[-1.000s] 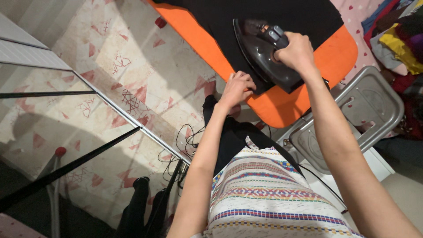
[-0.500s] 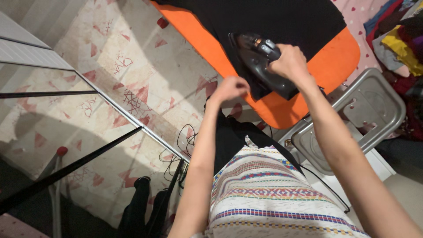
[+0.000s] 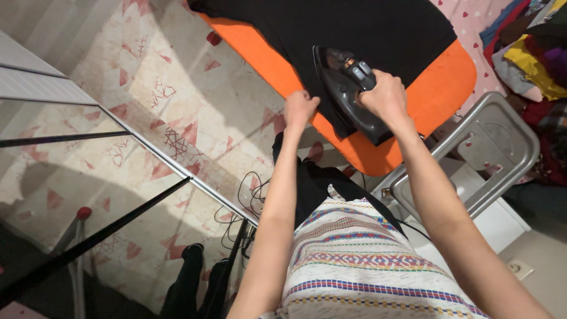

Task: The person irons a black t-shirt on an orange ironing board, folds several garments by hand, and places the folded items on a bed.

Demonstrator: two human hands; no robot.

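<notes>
A black garment (image 3: 378, 29) lies spread over an orange ironing board (image 3: 440, 88). My right hand (image 3: 384, 94) grips the handle of a dark grey iron (image 3: 342, 88) that rests on the garment's near edge. My left hand (image 3: 300, 109) pinches the garment's hem at the board's left edge, just left of the iron. Part of the cloth hangs down below the board, over my striped top.
A grey metal iron rest (image 3: 490, 147) juts from the board's end at right. A pile of coloured clothes (image 3: 531, 53) lies at the far right. A patterned carpet (image 3: 147, 118), black cables (image 3: 248, 195) and a dark metal rack (image 3: 88, 242) lie to the left.
The iron and my right hand have slid farther up the garment. My left hand has moved up from the hanging cloth to the hem at the board's edge.
</notes>
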